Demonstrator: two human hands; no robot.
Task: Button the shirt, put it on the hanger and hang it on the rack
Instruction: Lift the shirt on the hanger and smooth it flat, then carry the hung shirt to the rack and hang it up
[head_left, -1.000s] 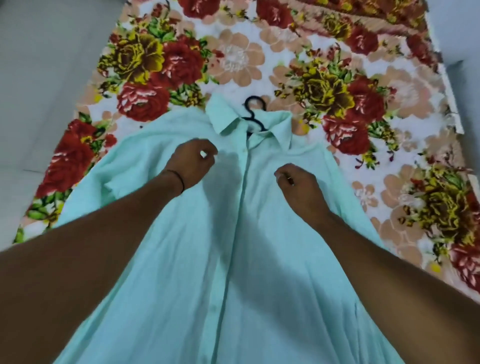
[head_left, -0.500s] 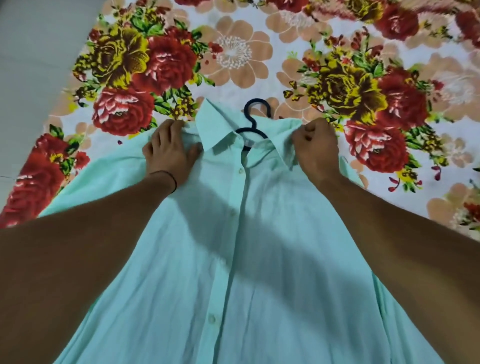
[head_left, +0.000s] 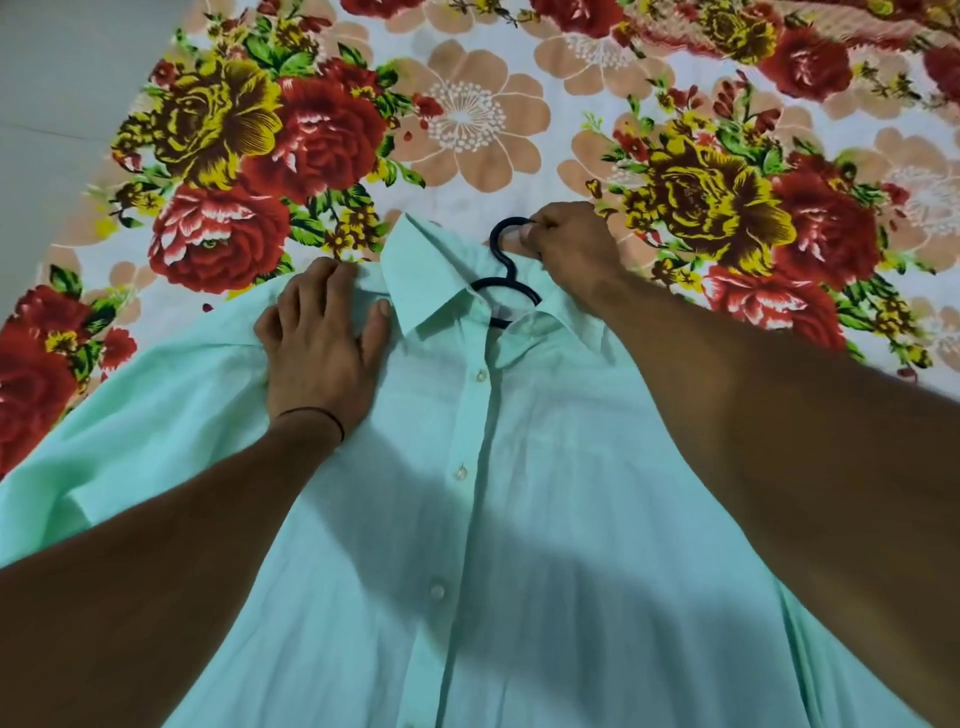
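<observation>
Your mint shirt (head_left: 519, 519) lies buttoned and flat on the floral bedsheet (head_left: 467, 119), the black hanger (head_left: 506, 270) inside its collar. Your right hand (head_left: 571, 249) pinches the hanger's hook; your left hand (head_left: 322, 348) presses open-palmed on the shoulder.
</observation>
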